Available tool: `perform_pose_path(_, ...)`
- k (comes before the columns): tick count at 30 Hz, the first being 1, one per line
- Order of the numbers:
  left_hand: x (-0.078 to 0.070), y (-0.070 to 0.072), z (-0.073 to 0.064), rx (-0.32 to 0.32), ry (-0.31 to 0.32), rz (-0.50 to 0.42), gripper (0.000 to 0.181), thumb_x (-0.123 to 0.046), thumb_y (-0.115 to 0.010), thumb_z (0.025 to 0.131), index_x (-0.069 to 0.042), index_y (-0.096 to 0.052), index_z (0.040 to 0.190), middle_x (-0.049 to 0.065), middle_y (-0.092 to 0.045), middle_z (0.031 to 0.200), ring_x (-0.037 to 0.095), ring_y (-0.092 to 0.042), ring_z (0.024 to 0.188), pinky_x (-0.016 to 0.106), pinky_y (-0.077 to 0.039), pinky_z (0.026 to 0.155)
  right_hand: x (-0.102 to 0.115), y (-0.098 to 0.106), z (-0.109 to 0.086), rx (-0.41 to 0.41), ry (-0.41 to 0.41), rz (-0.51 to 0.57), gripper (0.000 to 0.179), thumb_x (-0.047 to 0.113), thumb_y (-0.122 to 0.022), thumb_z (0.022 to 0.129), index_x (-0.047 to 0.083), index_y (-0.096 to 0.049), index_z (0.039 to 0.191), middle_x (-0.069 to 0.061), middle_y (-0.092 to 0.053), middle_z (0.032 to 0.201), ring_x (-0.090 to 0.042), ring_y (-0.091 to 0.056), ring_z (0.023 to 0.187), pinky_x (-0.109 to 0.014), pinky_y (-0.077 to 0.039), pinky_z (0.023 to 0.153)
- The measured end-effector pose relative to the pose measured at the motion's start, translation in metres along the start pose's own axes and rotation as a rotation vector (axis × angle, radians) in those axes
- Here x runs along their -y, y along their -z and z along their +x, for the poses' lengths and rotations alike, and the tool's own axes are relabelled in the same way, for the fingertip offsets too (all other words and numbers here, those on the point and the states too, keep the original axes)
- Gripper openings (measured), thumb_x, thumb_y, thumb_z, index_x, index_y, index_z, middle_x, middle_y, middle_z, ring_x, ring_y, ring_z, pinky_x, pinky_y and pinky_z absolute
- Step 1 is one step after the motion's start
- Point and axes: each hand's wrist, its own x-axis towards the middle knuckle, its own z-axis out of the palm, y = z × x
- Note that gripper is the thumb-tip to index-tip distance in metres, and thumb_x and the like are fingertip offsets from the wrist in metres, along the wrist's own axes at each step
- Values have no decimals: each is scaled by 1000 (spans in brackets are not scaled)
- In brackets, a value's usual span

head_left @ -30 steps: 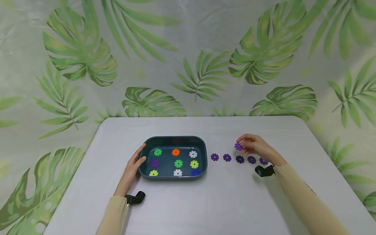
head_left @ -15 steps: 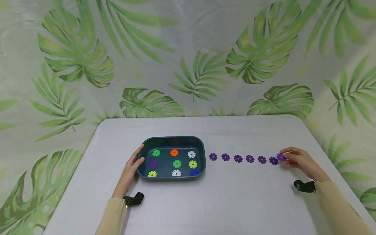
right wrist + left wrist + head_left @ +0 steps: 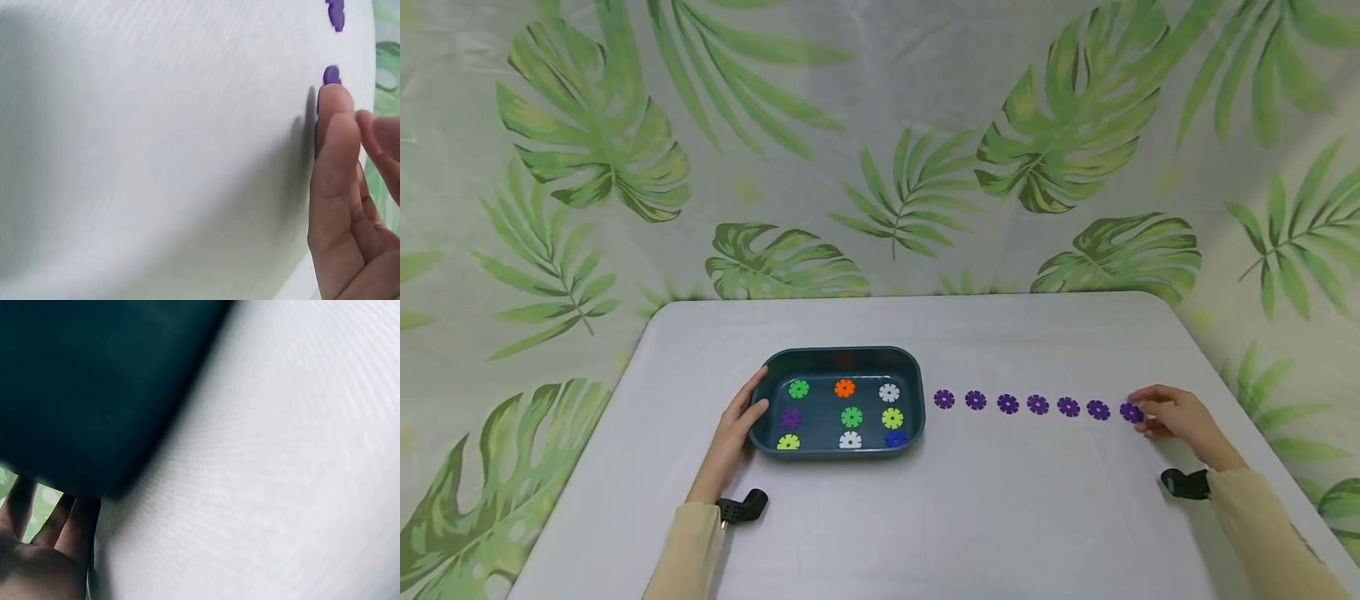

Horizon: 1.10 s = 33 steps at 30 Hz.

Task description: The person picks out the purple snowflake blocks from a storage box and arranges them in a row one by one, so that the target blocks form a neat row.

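Note:
A dark teal tray stands left of the table's middle with several notched plastic discs of different colours in it. My left hand grips its left side, thumb at the rim and fingers along the outer wall. In the left wrist view, the fingers reach behind the tray's wall. My right hand pinches a purple notched disc at the right end of a row, down at table level. Fingertips cover part of that disc. Most of the row shows in the head view.
Several purple discs, among them a middle one, lie in a spaced line from the tray's right side to my right hand. A white cloth covers the table. Behind it hangs a leaf-patterned curtain. Each wrist wears a black camera.
My right hand has carried a purple disc rightward over the row and lowered it beyond the last one. The left hand keeps its grip on the tray.

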Motion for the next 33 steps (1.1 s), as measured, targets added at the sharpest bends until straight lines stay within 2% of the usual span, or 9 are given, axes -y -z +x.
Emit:
perform_pose_path(2,-1,0,0,4,-2,-5,51,-17,-47,102,-21,-33,151,-2,-20,157,17,-10,144,47,-10,114,7,-3,0,-10,10,-20,39,14,-42,101,-19,-47,122,-18,-62,100,-16,-65,70,-29,-55,64)
perform_pose_path(6,-17,-4,-7,10,9,-14,52,-13,-46,102,-14,-30,151,2,-19,157,19,-8,144,46,-9,114,30,-14,3,4,78,30,39,16,-43,102,-18,-47,122,-16,-61,102,-17,-65,73,-29,-56,66)
perform_pose_path(9,-28,-7,-11,12,14,-18,52,-11,-46,101,-10,-29,151,5,-18,157,21,-8,144,46,-8,114,52,-29,8,48,130,105,40,17,-45,102,-17,-46,122,-9,-60,100,-16,-65,77,-28,-56,69)
perform_pose_path(14,-28,-7,-11,11,1,-16,52,-11,-46,101,-11,-30,151,5,-19,157,21,-9,144,45,-9,114,98,-65,17,160,187,194,42,19,-46,102,-16,-44,126,-14,-57,107,-19,-64,85,-30,-55,75)
perform_pose_path(20,-24,-7,-9,12,-18,-4,52,-11,-47,101,-11,-31,151,5,-20,157,21,-10,144,46,-9,114,149,-113,28,297,249,257,36,18,-47,102,-12,-48,123,-16,-57,108,-25,-62,85,-33,-54,78)
perform_pose_path(24,-13,-4,-4,5,-18,-16,52,-12,-47,101,-14,-32,151,3,-21,157,21,-10,144,48,-8,114,177,-148,37,386,251,273,35,18,-50,101,-9,-51,123,-16,-57,107,-30,-61,86,-33,-54,78)
perform_pose_path(30,0,-1,0,-19,-3,-9,50,-18,-48,102,-23,-35,150,-4,-23,156,17,-11,143,48,-9,114,215,-202,44,541,254,283,32,16,-50,100,-7,-53,121,-30,-54,115,-25,-62,82,-33,-54,74)
perform_pose_path(33,2,-1,0,-24,-13,-6,50,-20,-49,101,-23,-36,149,-4,-23,156,17,-12,143,48,-10,114,232,-227,45,612,268,265,27,16,-50,99,-3,-56,119,-30,-54,117,-26,-64,81,-35,-55,75)
